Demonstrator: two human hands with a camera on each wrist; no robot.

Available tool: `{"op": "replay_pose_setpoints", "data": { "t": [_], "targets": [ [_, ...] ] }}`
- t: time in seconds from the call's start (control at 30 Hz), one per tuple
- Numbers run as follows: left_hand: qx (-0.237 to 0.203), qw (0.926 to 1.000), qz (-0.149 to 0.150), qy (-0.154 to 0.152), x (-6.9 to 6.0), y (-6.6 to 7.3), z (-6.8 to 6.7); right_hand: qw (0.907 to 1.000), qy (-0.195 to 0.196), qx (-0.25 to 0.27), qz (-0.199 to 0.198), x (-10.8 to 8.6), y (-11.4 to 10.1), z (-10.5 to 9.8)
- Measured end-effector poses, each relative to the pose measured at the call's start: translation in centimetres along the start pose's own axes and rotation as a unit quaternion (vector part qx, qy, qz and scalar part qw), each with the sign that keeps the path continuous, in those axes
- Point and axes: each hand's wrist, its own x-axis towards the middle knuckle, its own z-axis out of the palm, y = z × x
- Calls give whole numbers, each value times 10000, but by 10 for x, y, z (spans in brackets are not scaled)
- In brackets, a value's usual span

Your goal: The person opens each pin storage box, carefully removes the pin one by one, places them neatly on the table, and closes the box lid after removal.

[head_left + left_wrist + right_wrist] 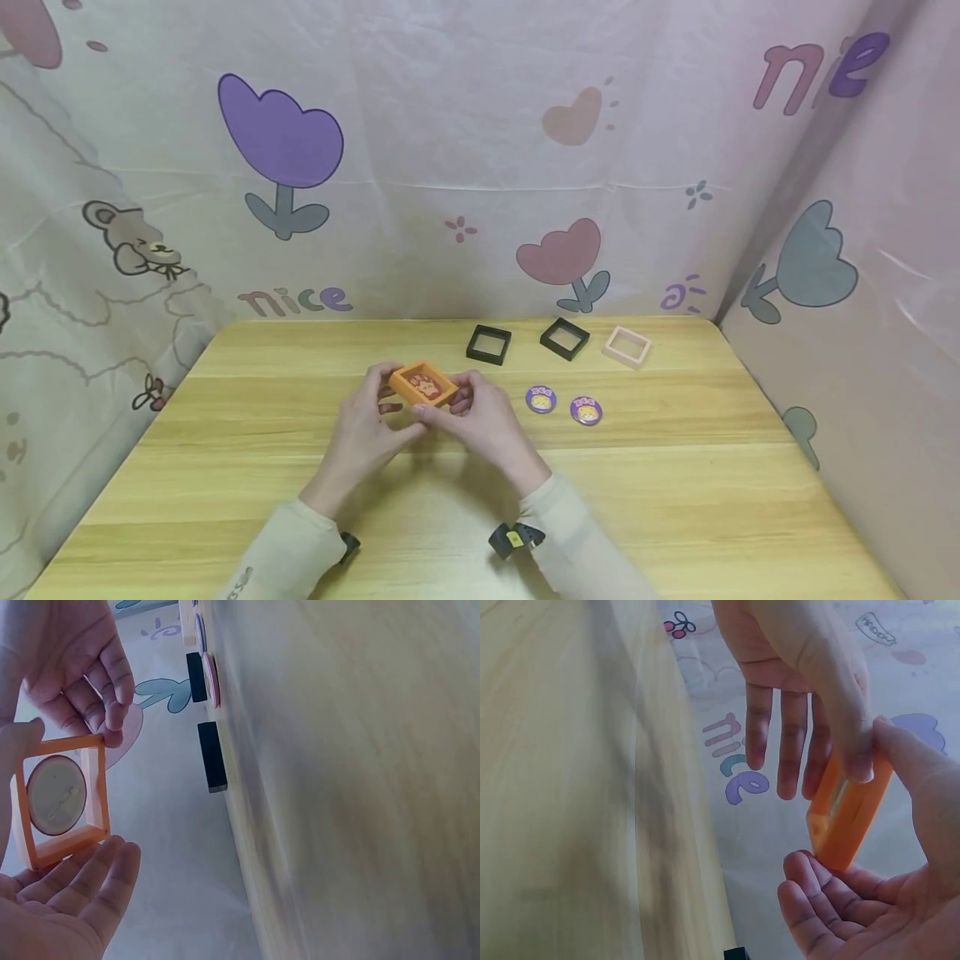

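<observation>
Both of my hands hold a small orange display frame (402,388) above the wooden table. A round red badge (425,386) with a pale cartoon figure sits in its window. From the left wrist view the badge's plain pale back (56,795) shows, seemingly through clear film. My left hand (360,432) grips the frame's left side, thumb at the near edge. On the right side, my right hand (491,425) has its thumb on the near corner and its fingers curled beneath. The right wrist view shows the orange frame (853,825) edge-on, with both thumbs against it.
Behind the hands lie two black frames, one nearer (486,358) and one farther right (556,347), then a pale pink frame (621,361). Two purple badges (541,400) (587,411) rest right of the right hand. Printed cloth (420,150) hangs behind the table.
</observation>
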Motion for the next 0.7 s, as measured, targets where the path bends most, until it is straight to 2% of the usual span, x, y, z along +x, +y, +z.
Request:
{"op": "replay_pose_setpoints", "data": {
  "t": [0.1,0.2,0.4,0.53,0.7],
  "targets": [
    [-214,9997,-92,29,-1,0,-2,10000,-85,5,-18,-1,-1,-2],
    [-610,9975,-352,-48,-1,-1,-6,9999,-102,0,-47,0,-2,-4],
    [-1449,9846,-918,-336,-3,-5,-16,9994,49,-211,-267,2,0,-9],
    [-1611,9801,-1063,-466,-5,-8,-20,9989,-26,-168,-445,4,1,-12],
    [-1659,9790,-1030,-586,-5,-11,-22,9963,-353,-182,-763,3,2,-16]
  ]
}}
